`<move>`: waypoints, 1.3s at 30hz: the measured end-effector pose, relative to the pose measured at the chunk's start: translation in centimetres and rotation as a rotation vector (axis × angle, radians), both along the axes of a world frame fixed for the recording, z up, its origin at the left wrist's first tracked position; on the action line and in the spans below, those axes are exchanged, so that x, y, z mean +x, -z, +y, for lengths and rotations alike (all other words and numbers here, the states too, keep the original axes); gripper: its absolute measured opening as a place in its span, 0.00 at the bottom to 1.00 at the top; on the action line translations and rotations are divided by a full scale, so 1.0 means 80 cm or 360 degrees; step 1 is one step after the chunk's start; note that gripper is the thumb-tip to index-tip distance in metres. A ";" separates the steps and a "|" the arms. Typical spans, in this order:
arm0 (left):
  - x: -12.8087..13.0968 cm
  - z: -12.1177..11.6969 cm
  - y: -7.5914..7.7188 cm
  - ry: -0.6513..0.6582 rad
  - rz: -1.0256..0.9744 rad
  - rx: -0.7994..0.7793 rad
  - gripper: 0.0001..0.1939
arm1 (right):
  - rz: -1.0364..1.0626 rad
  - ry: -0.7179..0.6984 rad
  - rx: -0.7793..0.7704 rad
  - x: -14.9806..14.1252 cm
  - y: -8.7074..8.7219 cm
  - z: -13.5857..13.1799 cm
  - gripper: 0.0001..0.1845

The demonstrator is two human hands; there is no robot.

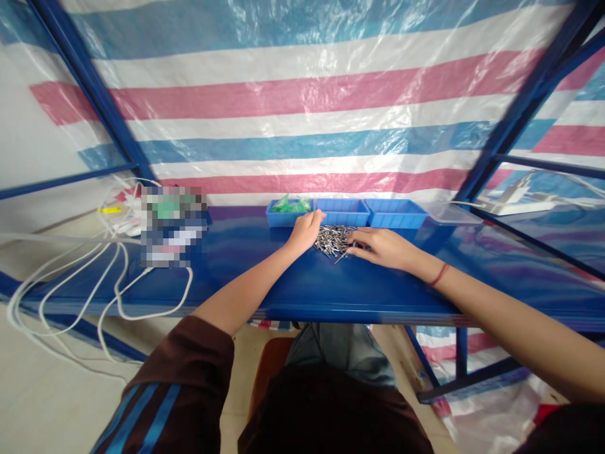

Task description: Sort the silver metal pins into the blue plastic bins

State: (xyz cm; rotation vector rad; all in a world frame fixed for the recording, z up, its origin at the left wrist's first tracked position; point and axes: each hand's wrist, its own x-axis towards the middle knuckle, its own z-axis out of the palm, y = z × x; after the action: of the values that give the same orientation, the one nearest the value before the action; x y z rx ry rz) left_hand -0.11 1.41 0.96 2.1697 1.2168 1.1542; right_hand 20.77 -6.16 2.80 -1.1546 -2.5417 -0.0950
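Both hands working at loose pile of metal pins (333,239) on blue tabletop (293,284), just before ribbed plastic bins (397,221). Left hand (306,232) curled, right hand (385,248) narrowly bent—grip contents cannot be told. Slim, glossy, tangled pins likely call for fine pinch. Crinkly green film (286,205) in leftmost bin.

head-worn view, facing forward and down
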 end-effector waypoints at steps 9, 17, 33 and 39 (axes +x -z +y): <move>0.000 -0.004 -0.005 0.0031 -0.0049 -0.0076 0.22 | 0.0017 -0.0101 0.0010 -0.042 -0.004 0.074 0.13; 0.003 -0.002 -0.001 0.0105 0.0056 -0.0006 0.19 | 0.0220 -0.0155 0.0020 -0.042 0.007 0.071 0.09; 0.007 -0.015 -0.003 0.0308 0.0110 0.0163 0.09 | 0.1227 0.0115 -0.0232 -0.041 -0.010 0.045 0.13; 0.010 -0.017 -0.002 0.0345 -0.0061 0.0136 0.06 | 0.1260 0.0091 -0.0152 -0.046 -0.011 0.039 0.17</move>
State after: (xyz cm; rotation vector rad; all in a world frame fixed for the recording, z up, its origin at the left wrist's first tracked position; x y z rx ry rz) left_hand 0.69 0.08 1.09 2.2653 0.9048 1.1681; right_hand 17.08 -3.02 3.66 -1.0248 -1.8232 0.3965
